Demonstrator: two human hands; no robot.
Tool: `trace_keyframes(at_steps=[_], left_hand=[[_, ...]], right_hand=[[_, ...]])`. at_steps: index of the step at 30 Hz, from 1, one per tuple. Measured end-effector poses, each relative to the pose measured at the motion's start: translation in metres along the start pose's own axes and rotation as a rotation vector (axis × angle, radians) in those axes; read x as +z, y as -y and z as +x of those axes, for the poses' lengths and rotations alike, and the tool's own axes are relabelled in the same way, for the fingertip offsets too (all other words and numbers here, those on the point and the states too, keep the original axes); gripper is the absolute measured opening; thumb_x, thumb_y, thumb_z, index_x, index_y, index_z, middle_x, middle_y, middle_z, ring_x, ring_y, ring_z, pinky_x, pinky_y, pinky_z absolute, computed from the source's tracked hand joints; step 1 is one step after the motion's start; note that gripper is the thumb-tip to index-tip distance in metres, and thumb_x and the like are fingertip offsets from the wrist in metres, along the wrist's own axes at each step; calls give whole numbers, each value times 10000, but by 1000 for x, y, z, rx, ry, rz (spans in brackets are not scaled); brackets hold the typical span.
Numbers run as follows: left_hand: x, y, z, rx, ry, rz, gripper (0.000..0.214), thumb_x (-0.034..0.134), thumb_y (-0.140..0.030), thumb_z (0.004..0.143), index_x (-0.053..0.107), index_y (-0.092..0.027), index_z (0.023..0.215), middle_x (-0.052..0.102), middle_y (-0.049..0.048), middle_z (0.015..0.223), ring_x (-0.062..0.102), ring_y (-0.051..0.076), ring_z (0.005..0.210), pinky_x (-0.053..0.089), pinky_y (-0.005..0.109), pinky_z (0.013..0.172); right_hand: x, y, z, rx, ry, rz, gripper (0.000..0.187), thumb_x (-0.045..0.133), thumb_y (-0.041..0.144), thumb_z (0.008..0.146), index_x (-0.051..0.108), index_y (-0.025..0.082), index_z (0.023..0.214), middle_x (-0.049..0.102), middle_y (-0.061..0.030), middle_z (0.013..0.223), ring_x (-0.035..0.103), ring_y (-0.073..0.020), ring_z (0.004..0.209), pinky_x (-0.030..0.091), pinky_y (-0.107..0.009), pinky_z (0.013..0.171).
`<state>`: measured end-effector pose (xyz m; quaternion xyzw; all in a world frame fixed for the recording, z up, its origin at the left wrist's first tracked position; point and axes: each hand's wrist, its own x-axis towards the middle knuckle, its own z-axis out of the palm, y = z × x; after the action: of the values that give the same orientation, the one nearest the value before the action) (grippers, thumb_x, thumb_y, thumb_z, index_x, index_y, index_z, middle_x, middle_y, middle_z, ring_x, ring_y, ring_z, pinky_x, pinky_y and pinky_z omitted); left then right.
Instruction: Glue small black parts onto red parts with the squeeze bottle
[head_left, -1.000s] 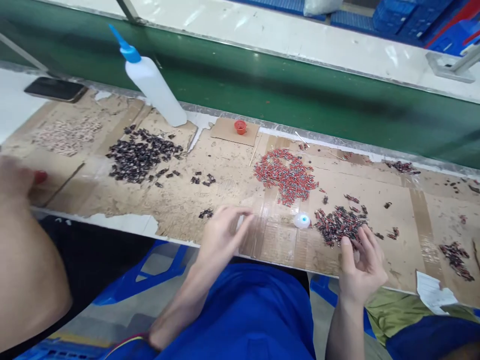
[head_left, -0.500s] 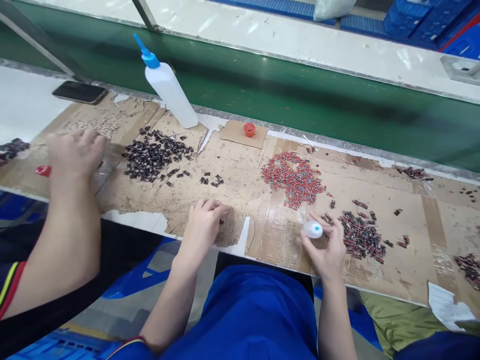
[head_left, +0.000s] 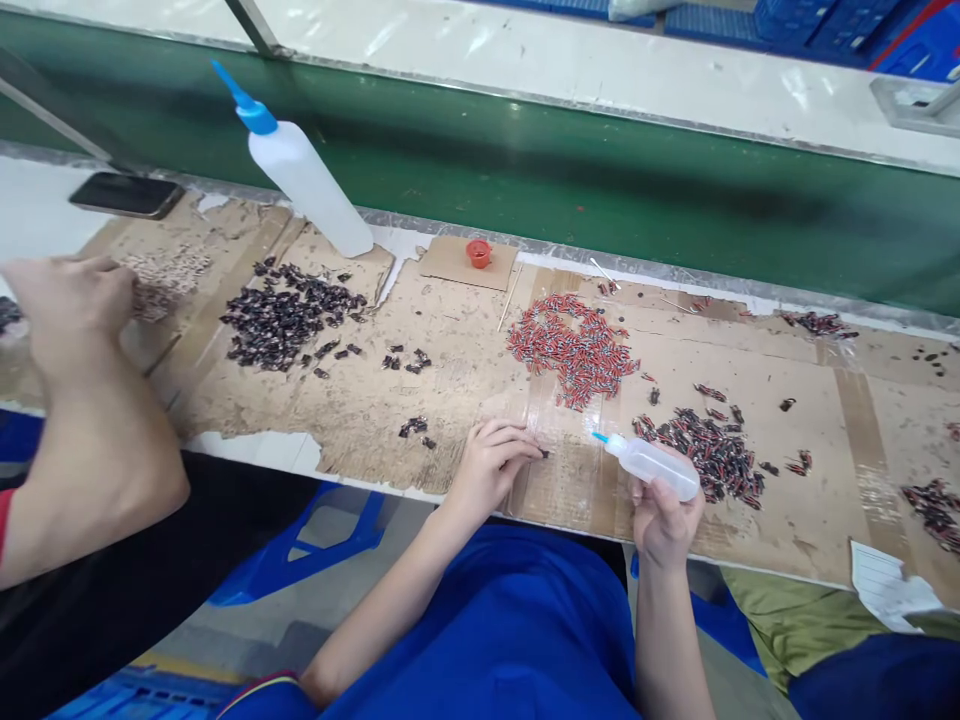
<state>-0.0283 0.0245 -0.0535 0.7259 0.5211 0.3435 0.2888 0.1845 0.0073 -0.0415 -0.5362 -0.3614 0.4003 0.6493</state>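
Gripping small bottle (head_left: 658, 466), lower right of frame: right hand (head_left: 666, 520), fingers wrapped round it. Long axis points left, blue tip (head_left: 601, 438) apart from dark piece (head_left: 545, 454), seemingly pinched by left hand (head_left: 491, 466), lower centre.

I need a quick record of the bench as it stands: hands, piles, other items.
Left hand: holding a small dark part
Right hand: holding the small bottle, blue tip toward the left hand
Main piles, left to right: pale parts, dark parts, red parts, red-and-dark parts
Back edge: large bottle; red cup on cardboard piece
Co-worker's hand: beside the pale parts
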Motion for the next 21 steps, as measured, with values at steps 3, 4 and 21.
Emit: trace_keyframes(at_steps=[3,4,21], left_hand=[[-2,-1,-2,-33,3,-12,125,667,-175,838,735,-273,874,768,13,899,649,235,1036,452,426,917],[-3,-2,-2,-46,-3,-10,128,680,-175,827,734,-272,891,769,14,903,654,235,1032,454,424,915],[-4,-7,1,-138,-8,-10,87,709,-201,801,748,-274,830,771,12,852,683,233,1005,441,413,907]], right_hand=[[5,-1,-3,39,48,-21,264,671,428,746,644,199,877,633,11,631,496,-101,409,340,-206,365],[6,-1,-4,42,50,-64,252,675,422,751,643,195,857,632,13,623,503,-102,415,356,-209,377],[22,3,-11,-55,79,-501,303,671,480,753,626,184,711,627,5,557,538,-133,471,439,-243,454]])
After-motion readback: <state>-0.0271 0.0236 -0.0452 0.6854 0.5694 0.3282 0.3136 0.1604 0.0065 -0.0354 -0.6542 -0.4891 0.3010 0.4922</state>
